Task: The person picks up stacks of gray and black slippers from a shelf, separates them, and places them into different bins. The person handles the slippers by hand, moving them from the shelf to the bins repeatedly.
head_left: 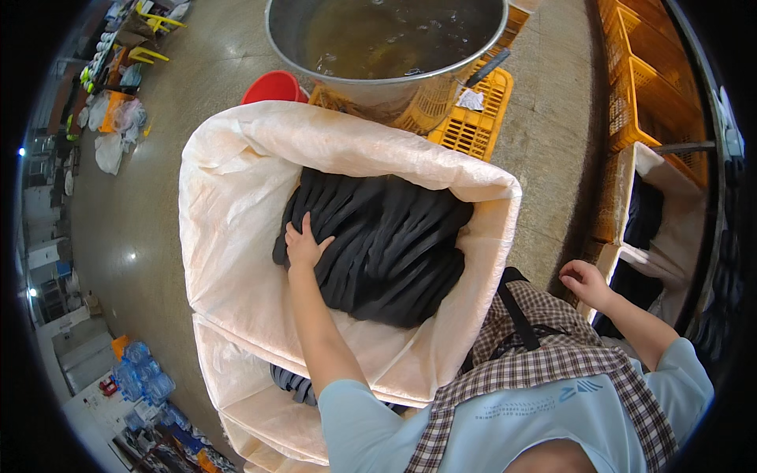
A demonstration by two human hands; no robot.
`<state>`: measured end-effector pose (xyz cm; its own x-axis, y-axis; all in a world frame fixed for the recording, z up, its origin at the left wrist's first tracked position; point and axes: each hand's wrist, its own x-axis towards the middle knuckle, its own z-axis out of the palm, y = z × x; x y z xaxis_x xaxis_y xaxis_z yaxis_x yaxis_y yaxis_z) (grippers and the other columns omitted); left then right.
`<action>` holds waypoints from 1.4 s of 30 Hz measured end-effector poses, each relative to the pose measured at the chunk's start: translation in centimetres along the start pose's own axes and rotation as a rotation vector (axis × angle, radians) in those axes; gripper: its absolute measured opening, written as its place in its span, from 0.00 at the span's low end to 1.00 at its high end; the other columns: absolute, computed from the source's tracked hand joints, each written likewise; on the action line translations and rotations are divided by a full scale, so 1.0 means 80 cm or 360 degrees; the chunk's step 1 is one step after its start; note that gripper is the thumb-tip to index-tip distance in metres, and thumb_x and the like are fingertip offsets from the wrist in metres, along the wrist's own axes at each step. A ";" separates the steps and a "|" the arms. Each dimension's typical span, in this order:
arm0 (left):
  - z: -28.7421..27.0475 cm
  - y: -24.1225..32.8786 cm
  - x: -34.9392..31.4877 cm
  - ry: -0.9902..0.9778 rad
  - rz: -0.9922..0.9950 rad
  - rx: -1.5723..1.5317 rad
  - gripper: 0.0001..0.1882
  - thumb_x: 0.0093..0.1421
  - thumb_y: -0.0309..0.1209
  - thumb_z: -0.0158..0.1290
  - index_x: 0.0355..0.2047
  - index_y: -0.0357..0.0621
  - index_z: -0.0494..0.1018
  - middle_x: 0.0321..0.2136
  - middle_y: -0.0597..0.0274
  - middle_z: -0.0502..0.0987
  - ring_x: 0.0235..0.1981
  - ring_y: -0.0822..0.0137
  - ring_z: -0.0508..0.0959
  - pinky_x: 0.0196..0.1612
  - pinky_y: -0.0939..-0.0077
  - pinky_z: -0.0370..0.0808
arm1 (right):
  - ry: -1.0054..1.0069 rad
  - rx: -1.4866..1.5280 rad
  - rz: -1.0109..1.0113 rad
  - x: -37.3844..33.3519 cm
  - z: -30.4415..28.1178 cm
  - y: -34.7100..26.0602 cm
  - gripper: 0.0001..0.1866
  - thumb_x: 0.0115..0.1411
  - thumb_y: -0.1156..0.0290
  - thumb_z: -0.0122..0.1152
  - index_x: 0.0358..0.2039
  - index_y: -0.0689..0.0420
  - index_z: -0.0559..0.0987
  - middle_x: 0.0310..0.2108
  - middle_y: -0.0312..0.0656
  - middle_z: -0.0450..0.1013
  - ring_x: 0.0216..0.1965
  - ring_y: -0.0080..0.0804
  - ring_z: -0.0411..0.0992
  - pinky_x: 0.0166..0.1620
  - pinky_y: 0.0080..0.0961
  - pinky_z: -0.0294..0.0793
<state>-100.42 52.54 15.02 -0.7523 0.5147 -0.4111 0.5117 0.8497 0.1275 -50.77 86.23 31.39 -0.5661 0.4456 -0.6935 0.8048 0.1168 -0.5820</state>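
One bundle of black strips [386,256] inside cream liner [229,236] | left hand [308,247] spread on its left side, not gripping | right hand [587,284] half-curled, grip unclear | gentle, even palm pressure should keep strips aligned

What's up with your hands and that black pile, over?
Left hand spread on black pile. Right hand away from it, loosely curled. Pile inside pale liner, nothing else on top.
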 end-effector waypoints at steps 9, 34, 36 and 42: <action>0.003 -0.036 -0.015 -0.0278 -0.0180 -0.0215 0.43 0.56 0.52 0.51 0.66 0.64 0.41 0.60 0.41 0.55 0.60 0.43 0.59 0.56 0.51 0.63 | 0.0143 -0.0193 0.0069 -0.004 -0.032 0.028 0.10 0.55 0.69 0.58 0.35 0.62 0.76 0.30 0.46 0.73 0.32 0.36 0.73 0.37 0.29 0.73; -0.093 0.354 -0.307 -0.0552 0.1510 -0.0601 0.27 0.61 0.34 0.51 0.57 0.34 0.59 0.54 0.47 0.64 0.54 0.52 0.65 0.56 0.66 0.60 | 0.0436 0.0044 0.0273 -0.404 0.191 0.173 0.17 0.52 0.62 0.56 0.40 0.56 0.75 0.38 0.48 0.74 0.41 0.47 0.72 0.41 0.41 0.71; -0.073 0.376 -0.343 -0.0674 0.1710 -0.0288 0.26 0.60 0.34 0.52 0.55 0.35 0.61 0.53 0.46 0.65 0.54 0.51 0.64 0.56 0.63 0.60 | 0.0604 0.0172 0.0388 -0.465 0.223 0.184 0.18 0.51 0.62 0.56 0.42 0.56 0.75 0.39 0.48 0.74 0.41 0.48 0.72 0.42 0.41 0.71; -0.038 0.467 -0.464 -0.0951 0.2222 0.0100 0.27 0.56 0.34 0.56 0.54 0.38 0.63 0.52 0.46 0.66 0.54 0.48 0.64 0.56 0.60 0.62 | 0.1026 0.0749 0.0514 -0.632 0.230 0.224 0.19 0.56 0.62 0.58 0.44 0.60 0.74 0.37 0.45 0.74 0.40 0.37 0.73 0.43 0.31 0.71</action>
<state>-54.60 65.49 37.77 0.5998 0.7444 -0.2935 0.6777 -0.2775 0.6810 -11.05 49.46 48.18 0.0045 0.8271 -0.5621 0.6705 -0.4195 -0.6120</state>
